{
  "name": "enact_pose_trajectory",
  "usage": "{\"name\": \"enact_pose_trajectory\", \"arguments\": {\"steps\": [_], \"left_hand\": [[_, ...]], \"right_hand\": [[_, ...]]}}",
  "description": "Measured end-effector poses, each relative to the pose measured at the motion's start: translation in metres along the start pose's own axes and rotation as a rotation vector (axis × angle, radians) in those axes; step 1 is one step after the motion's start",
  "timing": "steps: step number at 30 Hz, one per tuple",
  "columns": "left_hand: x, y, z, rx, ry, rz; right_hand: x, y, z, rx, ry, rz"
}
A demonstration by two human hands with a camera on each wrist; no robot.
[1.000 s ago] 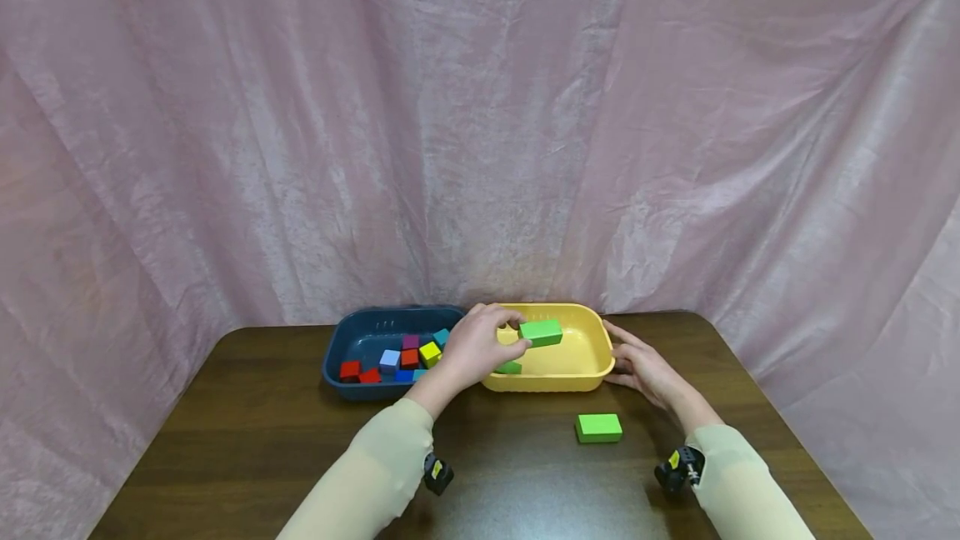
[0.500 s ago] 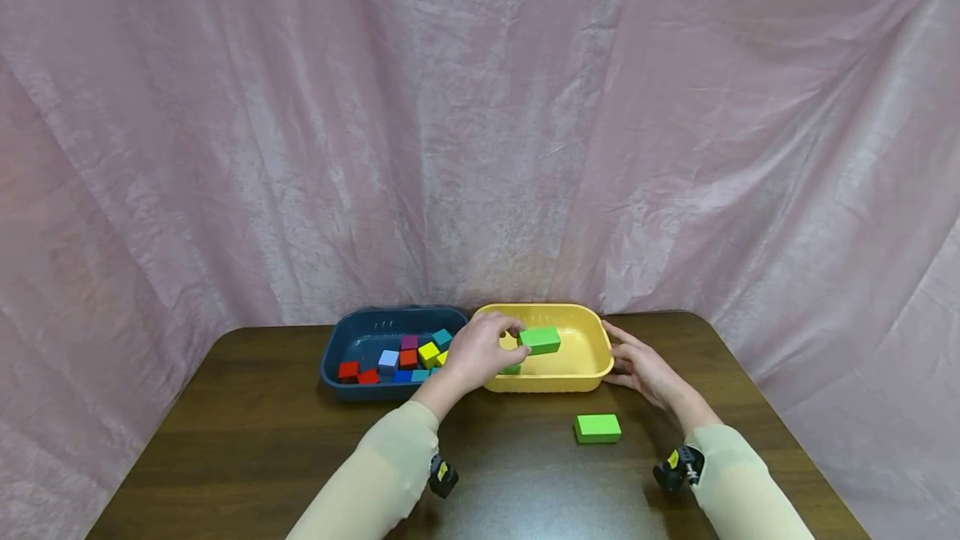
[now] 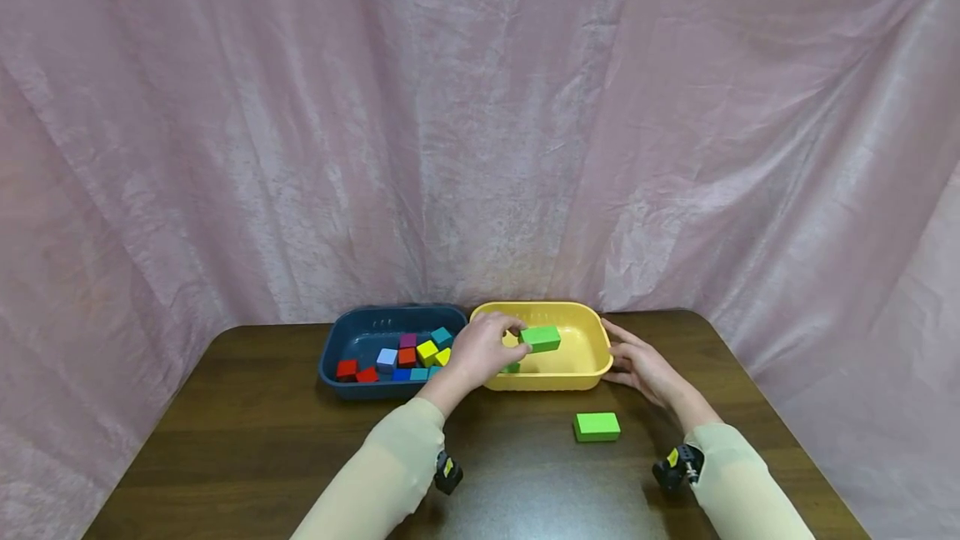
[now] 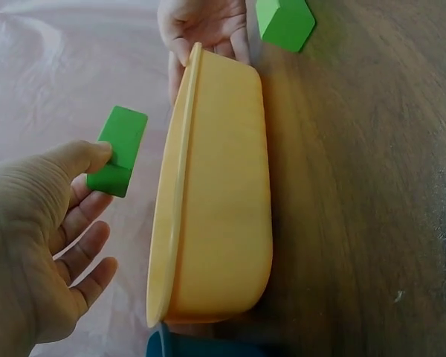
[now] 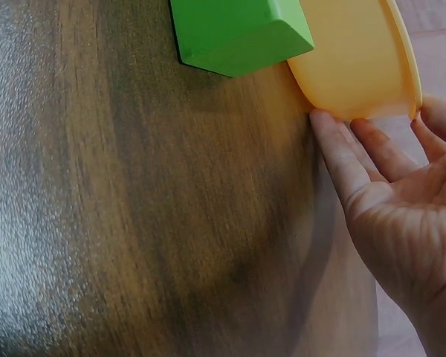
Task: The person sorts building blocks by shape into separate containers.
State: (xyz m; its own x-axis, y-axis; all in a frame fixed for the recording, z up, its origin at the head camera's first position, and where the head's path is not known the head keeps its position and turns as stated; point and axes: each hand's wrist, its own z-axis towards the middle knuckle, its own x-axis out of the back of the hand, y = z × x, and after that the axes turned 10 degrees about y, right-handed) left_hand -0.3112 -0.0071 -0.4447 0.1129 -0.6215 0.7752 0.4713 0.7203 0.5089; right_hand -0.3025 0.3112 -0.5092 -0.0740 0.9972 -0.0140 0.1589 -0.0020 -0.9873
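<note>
Between thumb and fingertips, my left hand (image 3: 483, 350) pinches a green rectangular block (image 3: 540, 339). That block (image 4: 119, 151) is held above the yellow tray (image 3: 543, 383), and in the left wrist view the other fingers are spread apart. Partly hidden behind the left hand, another green piece (image 3: 513, 367) lies inside the tray. My right hand (image 3: 643, 369) touches the tray's right end. In the right wrist view, its fingers (image 5: 342, 152) reach the tray's outer wall (image 5: 349, 59), with the thumb near the rim. A second green block (image 3: 597, 427) lies on the table in front of the tray.
Left of the yellow tray stands a dark blue tray (image 3: 333, 386) with several red, blue, yellow, teal and purple cubes. Both trays stand at the back of the brown wooden table (image 3: 247, 457). A pink curtain (image 3: 480, 123) hangs behind it.
Over the last second my left hand has lowered the green block slightly, with the left forearm shifting a little to the right. My right hand stays at the tray's end.
</note>
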Motion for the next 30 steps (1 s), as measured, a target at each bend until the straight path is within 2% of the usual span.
{"name": "enact_pose_trajectory", "arguments": {"steps": [8, 20, 30], "left_hand": [[-0.005, -0.002, -0.005, 0.019, 0.003, -0.023], [0.002, -0.008, -0.005, 0.052, -0.006, -0.069], [0.006, -0.006, -0.007, 0.024, -0.023, -0.079]], "right_hand": [[-0.001, 0.001, 0.0, 0.002, 0.005, 0.007], [-0.001, 0.0, -0.002, 0.012, 0.001, -0.011], [-0.002, -0.001, -0.002, 0.0, 0.008, -0.012]]}}
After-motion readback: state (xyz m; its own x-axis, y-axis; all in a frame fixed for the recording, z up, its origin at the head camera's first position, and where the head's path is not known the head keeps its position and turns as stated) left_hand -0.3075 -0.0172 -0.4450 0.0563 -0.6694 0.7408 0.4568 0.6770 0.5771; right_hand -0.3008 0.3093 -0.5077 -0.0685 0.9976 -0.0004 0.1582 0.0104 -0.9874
